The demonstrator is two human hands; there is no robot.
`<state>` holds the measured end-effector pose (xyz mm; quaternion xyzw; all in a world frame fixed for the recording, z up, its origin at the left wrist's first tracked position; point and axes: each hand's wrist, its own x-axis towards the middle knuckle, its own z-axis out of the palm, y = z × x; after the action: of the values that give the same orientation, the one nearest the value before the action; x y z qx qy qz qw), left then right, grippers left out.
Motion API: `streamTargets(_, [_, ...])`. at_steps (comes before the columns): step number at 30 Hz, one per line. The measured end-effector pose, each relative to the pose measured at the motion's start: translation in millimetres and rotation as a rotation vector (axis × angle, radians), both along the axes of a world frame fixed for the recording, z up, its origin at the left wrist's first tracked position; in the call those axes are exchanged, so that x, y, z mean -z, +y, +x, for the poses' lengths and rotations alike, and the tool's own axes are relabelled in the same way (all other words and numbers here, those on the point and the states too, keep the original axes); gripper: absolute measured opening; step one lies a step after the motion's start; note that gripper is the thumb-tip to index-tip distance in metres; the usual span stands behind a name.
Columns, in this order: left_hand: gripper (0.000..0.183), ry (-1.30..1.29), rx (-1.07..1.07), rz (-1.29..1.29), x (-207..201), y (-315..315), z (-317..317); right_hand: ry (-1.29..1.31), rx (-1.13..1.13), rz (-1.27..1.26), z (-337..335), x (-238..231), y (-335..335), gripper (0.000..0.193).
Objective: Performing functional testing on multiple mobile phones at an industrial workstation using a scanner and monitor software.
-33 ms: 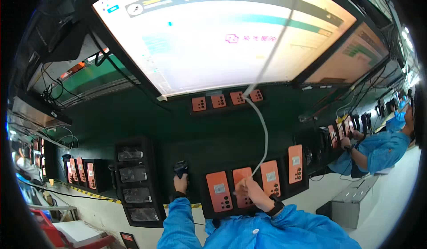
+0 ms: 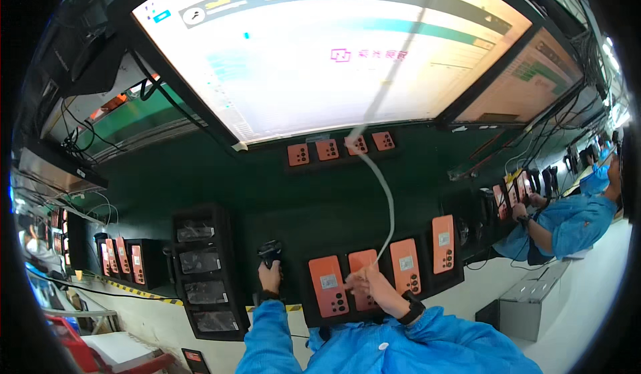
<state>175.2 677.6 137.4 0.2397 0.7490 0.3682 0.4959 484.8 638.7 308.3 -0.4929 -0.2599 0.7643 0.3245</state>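
The second phone from the left, pink with a pale label, lies in a black tray on the dark green bench, close in front of the person. The right hand is over this phone and covers its middle part; its fingers are bent and only partly closed, and I cannot tell if they touch the phone or hold something. A white cable comes down from above, and its lower end reaches just beside this hand. In the same tray are three more pink phones: one at the left and two at the right.

The left hand is to the left of the tray, with its fingers closed around the handle of a dark handheld scanner, whose head points away from the person. Further left there is a black case with four dark wrapped pieces in one column.

Farther on the bench, under a large lit screen, four pink phones make a row. At the far left, a group of pink phones stands near a black holder. At the right, a co-worker in blue clothes has both hands near other pink phones.
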Motion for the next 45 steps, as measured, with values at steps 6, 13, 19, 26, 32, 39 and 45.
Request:
streamTargets(6, [0.020, 0.218, 0.258, 0.161, -161.5, -90.0, 47.4, 0.023, -0.105, 0.167, -13.9, -7.1, -4.7, 0.062])
streamTargets(13, [0.024, 0.056, 0.325, -0.044, -225.4, -114.3, 113.5, 0.145, -0.076, 0.160, -2.6, -11.6, 0.0, 0.058])
streamTargets(19, [0.024, 0.099, 0.280, -0.054, -219.4, -122.7, 120.5, 0.125, -0.064, 0.100, 15.8, -17.0, -1.9, 0.060])
streamTargets(26, [0.031, 0.525, 0.098, 0.212, -120.1, -95.0, 49.0, -0.124, -0.005, 0.338, 26.4, 18.4, -2.0, 0.046])
streamTargets(32, [0.046, 0.596, 0.184, 0.082, -12.8, -32.6, 10.7, -0.232, 0.159, 0.278, 22.0, 22.3, 0.8, 0.034])
streamTargets(39, [0.025, 0.612, 0.171, 0.475, -105.4, -24.3, 70.5, -0.161, 0.279, 0.179, 22.3, 11.4, 8.0, 0.031])
streamTargets(45, [0.027, 0.780, 0.290, 0.437, -160.7, -32.7, 92.8, -0.196, 0.243, 0.303, 10.8, 0.8, 15.2, 0.024])
